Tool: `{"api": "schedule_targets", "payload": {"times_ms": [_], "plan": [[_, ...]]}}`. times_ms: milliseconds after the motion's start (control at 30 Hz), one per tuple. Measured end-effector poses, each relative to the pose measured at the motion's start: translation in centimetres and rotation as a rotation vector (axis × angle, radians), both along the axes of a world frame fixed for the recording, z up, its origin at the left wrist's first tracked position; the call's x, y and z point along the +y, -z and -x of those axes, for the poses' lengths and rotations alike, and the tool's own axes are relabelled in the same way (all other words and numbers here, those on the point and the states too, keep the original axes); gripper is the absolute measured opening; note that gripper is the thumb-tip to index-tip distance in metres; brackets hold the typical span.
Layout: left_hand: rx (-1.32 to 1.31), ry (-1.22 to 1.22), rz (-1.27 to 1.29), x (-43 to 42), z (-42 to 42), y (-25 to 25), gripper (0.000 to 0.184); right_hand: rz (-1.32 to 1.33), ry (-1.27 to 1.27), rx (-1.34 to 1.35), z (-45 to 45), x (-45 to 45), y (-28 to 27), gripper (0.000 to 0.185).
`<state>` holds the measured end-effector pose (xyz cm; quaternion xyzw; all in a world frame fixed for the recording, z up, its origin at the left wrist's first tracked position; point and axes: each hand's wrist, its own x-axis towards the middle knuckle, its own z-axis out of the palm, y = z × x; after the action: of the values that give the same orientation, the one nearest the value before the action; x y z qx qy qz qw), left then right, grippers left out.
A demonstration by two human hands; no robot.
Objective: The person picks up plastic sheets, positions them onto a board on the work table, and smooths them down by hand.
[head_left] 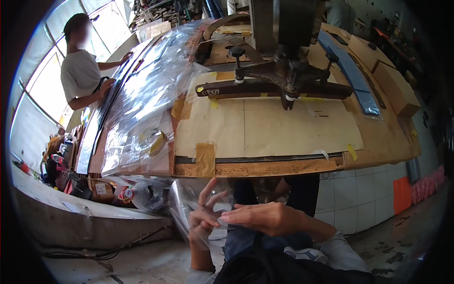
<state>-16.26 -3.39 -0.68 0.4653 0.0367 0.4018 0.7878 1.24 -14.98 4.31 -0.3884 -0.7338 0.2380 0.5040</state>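
Observation:
Below the table's front edge, a clear plastic film hangs around my left hand. The left index finger points up, and the other fingers are bent on the film. My right hand reaches in from the right with its fingers stretched and pressed together. Its fingertips meet the film beside the left fingers; glare hides the exact grip. Above both hands lies a cream paper sheet with drawn lines, taped to the table. A dark metal clamp bar stands over the sheet's far side.
Clear plastic sheeting covers the table's left part. A person stands there, hands on dark strips. At right lie a blue wrapped strip and a cardboard box. A large plastic bottle lies below the table at left.

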Motion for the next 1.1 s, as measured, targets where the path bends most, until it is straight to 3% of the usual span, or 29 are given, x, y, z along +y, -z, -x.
{"api": "schedule_targets", "payload": {"times_ms": [100, 200, 300, 400, 467, 533, 600, 633, 700, 767, 800, 833, 867, 900, 933, 967, 1033, 1100], "plan": [[0.188, -0.133, 0.029, 1.5, 1.7, -1.1, 0.03, -0.009, -0.013, 0.087, 0.5, 0.6, -0.9, 0.047], [0.436, -0.455, -0.338, 6.3, 1.9, -4.7, 0.03, 0.034, 0.09, 0.118, -0.2, -0.1, -1.5, 0.048], [0.576, -0.675, -0.76, 18.8, 0.0, -12.4, 0.03, 0.095, 0.168, 0.077, -1.8, -1.4, -0.5, 0.049], [0.702, -0.729, -1.229, 35.7, -3.7, -21.4, 0.048, 0.171, 0.198, 0.047, -3.6, -3.2, 0.6, 0.04], [0.854, -0.737, -1.243, 43.6, -5.7, -25.4, 0.064, 0.227, 0.22, 0.067, -3.9, -4.3, 1.0, 0.036], [1.118, -0.772, -0.872, 46.3, -8.1, -28.2, 0.086, 0.298, 0.261, 0.09, -4.8, -5.4, 0.8, 0.031], [1.235, -0.898, -0.972, 56.5, -7.6, -24.8, 0.106, 0.317, 0.342, 0.065, -6.5, -7.0, 0.0, 0.027], [1.232, -0.725, -1.257, 56.5, -8.4, -22.2, 0.096, 0.327, 0.376, 0.057, -7.5, -7.7, -0.5, 0.026], [1.347, -0.573, -1.454, 50.8, -9.0, -19.1, 0.082, 0.241, 0.503, 0.076, -10.9, -8.9, -1.4, 0.024], [1.644, -0.577, -1.4, 45.2, -9.6, -14.5, 0.08, 0.341, 0.71, 0.194, -15.3, -10.5, -2.4, 0.032], [1.806, -0.531, -1.436, 44.0, -9.5, -12.4, 0.081, 0.244, 0.759, 0.197, -18.7, -10.2, -2.9, 0.039], [1.697, -0.426, -1.455, 43.4, -8.9, -10.0, 0.083, 0.217, 0.827, 0.183, -22.5, -9.7, -3.8, 0.038], [1.659, -0.46, -1.392, 42.4, -8.7, -7.4, 0.082, 0.245, 1.119, 0.063, -25.5, -8.7, -4.4, 0.038], [1.662, -0.477, -1.396, 42.3, -8.6, -4.8, 0.081, 0.318, 1.22, -0.033, -31.0, -8.3, -4.8, 0.038], [1.616, -0.505, -1.389, 42.5, -8.4, -1.8, 0.075, 0.231, 1.372, -0.229, -38.6, -8.4, -2.2, 0.042], [1.663, -0.452, -1.178, 40.0, -9.0, -1.1, 0.066, 0.326, 1.533, -0.375, -44.1, -8.3, -1.1, 0.045], [1.761, -0.704, -1.1, 32.1, -10.4, -3.3, 0.06, 0.539, 1.778, -0.565, -51.1, -8.1, 1.0, 0.048], [1.754, -0.731, -1.094, 32.5, -10.4, -2.8, 0.058, 0.793, 1.946, -0.634, -53.8, -7.7, 2.3, 0.05]]}}
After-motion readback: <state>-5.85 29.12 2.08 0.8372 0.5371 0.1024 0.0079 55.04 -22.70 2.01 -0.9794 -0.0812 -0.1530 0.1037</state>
